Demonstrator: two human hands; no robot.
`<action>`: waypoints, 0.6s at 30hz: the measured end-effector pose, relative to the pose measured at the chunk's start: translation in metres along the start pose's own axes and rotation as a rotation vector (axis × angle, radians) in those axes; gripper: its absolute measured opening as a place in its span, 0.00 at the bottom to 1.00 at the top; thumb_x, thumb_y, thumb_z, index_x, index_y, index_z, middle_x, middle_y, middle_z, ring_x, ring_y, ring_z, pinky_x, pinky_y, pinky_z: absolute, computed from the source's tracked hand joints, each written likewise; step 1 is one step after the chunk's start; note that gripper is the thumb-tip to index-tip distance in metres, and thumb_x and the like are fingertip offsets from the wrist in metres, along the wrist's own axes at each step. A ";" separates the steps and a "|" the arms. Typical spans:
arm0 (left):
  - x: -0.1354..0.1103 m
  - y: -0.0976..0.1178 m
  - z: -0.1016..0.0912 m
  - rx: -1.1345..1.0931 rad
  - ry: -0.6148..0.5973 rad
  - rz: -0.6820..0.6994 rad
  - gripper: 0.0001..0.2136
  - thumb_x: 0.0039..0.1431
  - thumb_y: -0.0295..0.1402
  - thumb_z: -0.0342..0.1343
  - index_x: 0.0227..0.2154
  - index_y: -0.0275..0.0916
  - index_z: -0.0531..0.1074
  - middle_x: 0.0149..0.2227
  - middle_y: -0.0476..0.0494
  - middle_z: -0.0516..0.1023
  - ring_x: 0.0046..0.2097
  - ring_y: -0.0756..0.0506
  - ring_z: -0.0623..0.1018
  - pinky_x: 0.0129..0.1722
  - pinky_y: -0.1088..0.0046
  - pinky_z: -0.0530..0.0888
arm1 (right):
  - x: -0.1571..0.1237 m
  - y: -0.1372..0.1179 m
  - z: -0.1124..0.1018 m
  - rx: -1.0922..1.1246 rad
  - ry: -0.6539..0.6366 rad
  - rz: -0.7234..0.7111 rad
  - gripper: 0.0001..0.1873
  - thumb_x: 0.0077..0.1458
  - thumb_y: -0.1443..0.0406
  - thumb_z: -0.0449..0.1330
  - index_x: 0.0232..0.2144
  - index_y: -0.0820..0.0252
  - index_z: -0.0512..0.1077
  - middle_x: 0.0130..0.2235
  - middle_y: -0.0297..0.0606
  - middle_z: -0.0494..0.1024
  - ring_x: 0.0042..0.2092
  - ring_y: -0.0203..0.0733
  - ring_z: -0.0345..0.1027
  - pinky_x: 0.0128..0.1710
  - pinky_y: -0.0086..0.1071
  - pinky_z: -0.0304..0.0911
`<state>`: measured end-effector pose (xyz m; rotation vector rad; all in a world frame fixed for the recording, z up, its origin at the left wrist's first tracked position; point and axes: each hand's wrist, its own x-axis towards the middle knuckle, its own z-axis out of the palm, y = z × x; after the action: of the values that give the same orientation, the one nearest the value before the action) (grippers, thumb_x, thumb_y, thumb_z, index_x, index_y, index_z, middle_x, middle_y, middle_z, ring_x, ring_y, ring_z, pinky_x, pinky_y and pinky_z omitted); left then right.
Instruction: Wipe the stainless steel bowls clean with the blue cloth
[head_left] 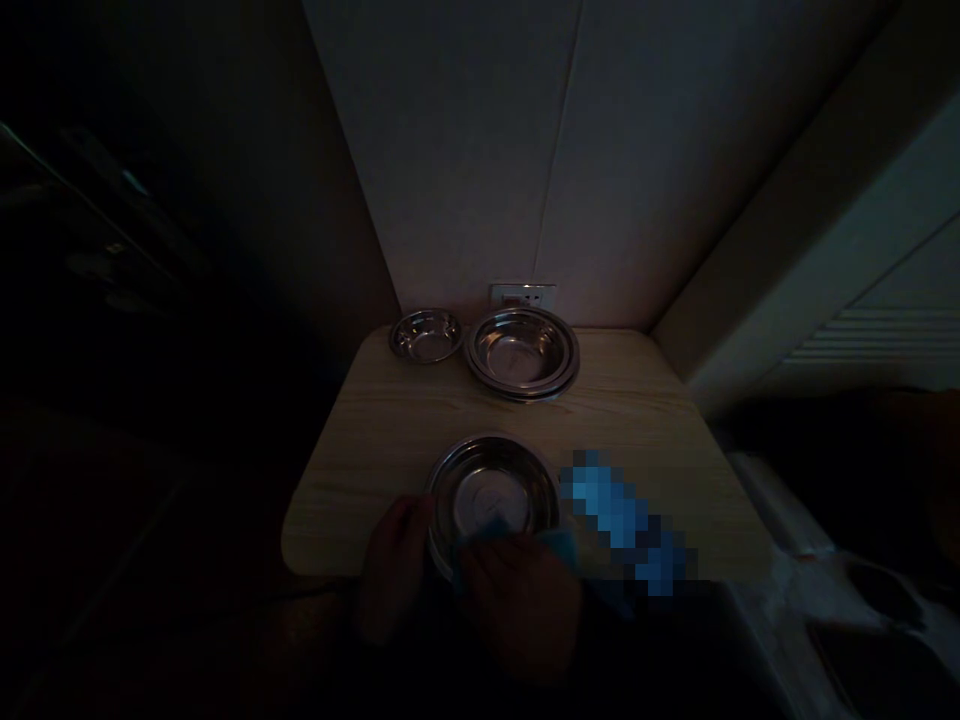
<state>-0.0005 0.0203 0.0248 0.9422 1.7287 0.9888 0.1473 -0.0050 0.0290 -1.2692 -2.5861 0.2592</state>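
A shiny metal bowl [491,490] stands near the front of a small wooden table [352,470]. My left hand [395,560] grips its left rim, fingers closed at the edge. Pressed against the near inner side of the bowl is a blue cloth [559,547], bunched under my right hand [521,600]. The right fingers lie over the cloth and partly hide it. Dim light blurs the finer detail of both hands.
Toward the wall stand a stack of metal bowls [523,350] and a smaller metal bowl [426,336]. A pixelated blue object [615,510] lies on the right. Behind the stack, a socket [523,294] is set in the wall.
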 end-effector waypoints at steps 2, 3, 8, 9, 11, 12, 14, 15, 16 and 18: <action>-0.001 0.001 -0.001 0.027 0.017 0.011 0.16 0.49 0.49 0.52 0.24 0.39 0.69 0.24 0.50 0.73 0.29 0.47 0.71 0.31 0.71 0.68 | 0.007 -0.014 0.011 -0.024 0.056 0.097 0.06 0.55 0.69 0.53 0.36 0.62 0.69 0.31 0.39 0.76 0.31 0.43 0.70 0.31 0.36 0.62; -0.002 0.002 -0.001 0.035 0.020 0.016 0.16 0.49 0.48 0.52 0.24 0.39 0.69 0.24 0.50 0.73 0.29 0.47 0.71 0.31 0.71 0.68 | 0.009 -0.017 0.014 -0.029 0.076 0.106 0.07 0.55 0.70 0.53 0.37 0.63 0.69 0.31 0.40 0.76 0.31 0.43 0.70 0.30 0.36 0.62; -0.007 0.007 -0.003 0.036 0.023 -0.026 0.16 0.48 0.49 0.51 0.25 0.39 0.69 0.25 0.49 0.74 0.30 0.46 0.71 0.32 0.71 0.68 | -0.001 0.000 0.004 -0.020 0.139 -0.018 0.07 0.56 0.69 0.53 0.37 0.62 0.70 0.31 0.38 0.77 0.31 0.42 0.70 0.31 0.36 0.62; -0.008 0.008 -0.002 0.036 0.026 -0.045 0.17 0.48 0.49 0.51 0.26 0.39 0.69 0.26 0.49 0.74 0.31 0.45 0.72 0.32 0.71 0.68 | -0.005 0.007 -0.001 -0.007 0.142 -0.059 0.07 0.56 0.69 0.53 0.37 0.62 0.70 0.31 0.38 0.77 0.31 0.42 0.70 0.32 0.36 0.62; -0.009 0.009 -0.002 0.035 0.020 -0.066 0.17 0.48 0.50 0.51 0.27 0.39 0.69 0.26 0.48 0.75 0.32 0.44 0.73 0.32 0.70 0.68 | -0.012 0.018 -0.011 0.033 0.155 -0.126 0.08 0.58 0.68 0.52 0.37 0.62 0.71 0.31 0.39 0.77 0.33 0.42 0.70 0.35 0.37 0.63; -0.010 0.010 -0.001 0.035 0.018 -0.068 0.17 0.48 0.50 0.50 0.26 0.39 0.69 0.26 0.48 0.75 0.32 0.44 0.73 0.32 0.70 0.68 | -0.015 0.022 -0.014 0.053 0.163 -0.146 0.09 0.58 0.67 0.52 0.37 0.62 0.71 0.31 0.39 0.77 0.34 0.42 0.70 0.38 0.37 0.63; -0.014 0.013 0.000 0.044 0.042 -0.069 0.17 0.49 0.49 0.50 0.25 0.40 0.69 0.25 0.48 0.74 0.31 0.45 0.73 0.31 0.71 0.68 | -0.017 0.022 -0.017 0.092 0.176 -0.156 0.10 0.59 0.68 0.50 0.38 0.62 0.71 0.32 0.40 0.78 0.35 0.41 0.70 0.41 0.38 0.63; -0.017 0.014 0.001 0.057 0.064 -0.069 0.16 0.49 0.49 0.49 0.25 0.40 0.68 0.24 0.49 0.73 0.30 0.45 0.72 0.30 0.72 0.68 | -0.016 0.020 -0.017 0.108 0.187 -0.138 0.10 0.59 0.69 0.50 0.38 0.62 0.71 0.32 0.40 0.78 0.35 0.41 0.71 0.42 0.38 0.63; -0.021 0.016 0.001 0.076 0.088 -0.068 0.16 0.50 0.49 0.49 0.24 0.40 0.67 0.23 0.50 0.73 0.28 0.46 0.72 0.28 0.73 0.67 | -0.015 0.016 -0.016 0.128 0.197 -0.118 0.11 0.60 0.69 0.49 0.39 0.62 0.71 0.33 0.40 0.78 0.35 0.41 0.71 0.42 0.38 0.63; -0.029 0.019 0.002 0.118 0.115 -0.038 0.15 0.52 0.48 0.48 0.24 0.41 0.67 0.21 0.51 0.71 0.26 0.47 0.71 0.26 0.74 0.66 | -0.012 0.006 -0.014 0.179 0.225 -0.086 0.12 0.60 0.68 0.49 0.40 0.62 0.71 0.34 0.41 0.78 0.35 0.41 0.71 0.40 0.36 0.65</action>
<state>0.0135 0.0018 0.0510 0.9393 1.9119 0.9403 0.1632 -0.0101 0.0388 -1.0576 -2.3610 0.3049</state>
